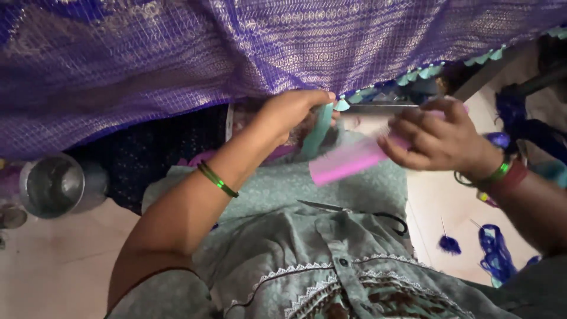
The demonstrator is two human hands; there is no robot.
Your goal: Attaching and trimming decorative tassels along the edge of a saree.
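While both hands work the hem, we count tassels.
We pinch a teal strip (319, 131) in the left hand (292, 112) at the purple fabric (177, 65) edge; the right hand (437, 139) grips a pink comb (354, 159). Teal tassels (425, 72) line the far-right hem; leftward it appears bare. Scissors (354, 211) lie on our lap.
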